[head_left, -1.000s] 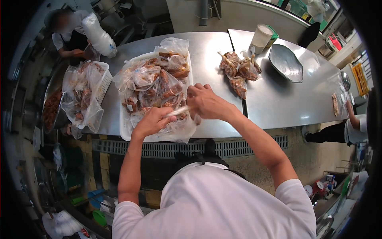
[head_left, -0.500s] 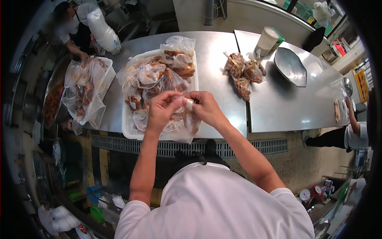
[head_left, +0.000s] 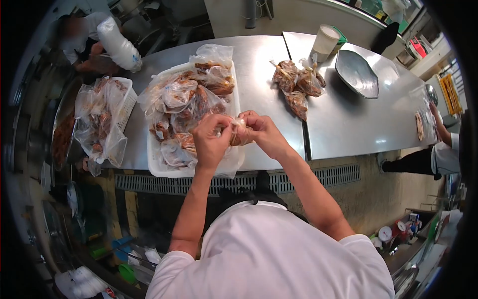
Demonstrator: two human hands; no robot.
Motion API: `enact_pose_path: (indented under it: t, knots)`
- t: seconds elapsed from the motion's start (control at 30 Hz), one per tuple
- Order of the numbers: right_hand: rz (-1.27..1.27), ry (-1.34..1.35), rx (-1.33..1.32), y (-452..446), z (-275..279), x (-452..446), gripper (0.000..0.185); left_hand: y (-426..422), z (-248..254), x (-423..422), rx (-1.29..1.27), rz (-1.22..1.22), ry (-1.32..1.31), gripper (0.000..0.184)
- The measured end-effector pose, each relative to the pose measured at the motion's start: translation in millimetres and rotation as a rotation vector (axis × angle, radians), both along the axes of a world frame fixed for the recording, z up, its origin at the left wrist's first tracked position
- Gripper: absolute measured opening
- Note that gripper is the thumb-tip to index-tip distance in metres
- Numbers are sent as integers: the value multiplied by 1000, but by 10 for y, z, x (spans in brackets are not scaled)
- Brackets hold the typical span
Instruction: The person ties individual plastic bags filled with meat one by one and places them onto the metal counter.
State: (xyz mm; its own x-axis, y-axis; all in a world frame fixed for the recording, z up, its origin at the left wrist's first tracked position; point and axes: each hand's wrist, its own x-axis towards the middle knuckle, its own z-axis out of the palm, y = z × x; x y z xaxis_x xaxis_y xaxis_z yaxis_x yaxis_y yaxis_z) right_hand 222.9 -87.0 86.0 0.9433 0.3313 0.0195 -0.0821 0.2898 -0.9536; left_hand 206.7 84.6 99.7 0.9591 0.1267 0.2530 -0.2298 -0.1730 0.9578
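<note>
A steel table [head_left: 348,134] stretches from left to right before me, with a dark dish [head_left: 357,74] on its far right part. I pinch the gathered plastic of a clear bag [head_left: 240,139] between the closed thumb and fingers of my left hand [head_left: 211,140]; my right hand [head_left: 265,133], fingers curled in, grips it too. The bag is above the near right side of a white tray [head_left: 155,167] heaped with bagged brown food [head_left: 172,94].
</note>
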Motion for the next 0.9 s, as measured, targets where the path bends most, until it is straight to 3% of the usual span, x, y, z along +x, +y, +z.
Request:
enact_pose_path:
  t: [0.07,0.13,0.23,0.4,0.47,0.53,0.57,0.63,0.7,0.8,0.83,0.9]
  knots:
    - [1,8,9,-89,-8,20,13,-70,39,30,480,-10,-361,18]
    - [-177,-166,-131,-138,-85,-42,13,-171,218,-56,406,-72,-305,16]
    - [-260,-32,-165,-182,-61,-186,12,-201,253,-94,380,-175,-199,13]
    - [-355,-95,-211,-234,-249,-474,13,-360,-49,-119,302,-198,18,11]
    - [-457,-354,-521,-321,-365,-531,16,-640,-74,-261,339,-286,-215,11]
    - [-447,-306,-513,-590,-421,-471,13,-922,160,-535,370,-404,-445,11]
    - [-533,-353,-530,-703,-335,-401,9,-876,217,-540,378,-380,-441,11]
    - [-803,-388,-668,-1082,-295,-216,7,-766,272,-559,180,-414,-113,11]
    - [-932,-290,-724,-1562,-279,6,8,-475,280,-347,189,-210,-286,12]
    - [-961,-277,-727,-1668,-159,91,18,240,138,94,306,80,-155,22]
    - [-964,-269,-685,-1631,-111,73,24,442,176,214,417,222,-114,35]
    - [-872,-254,-624,-1453,-276,108,29,822,-11,582,873,530,-357,31]
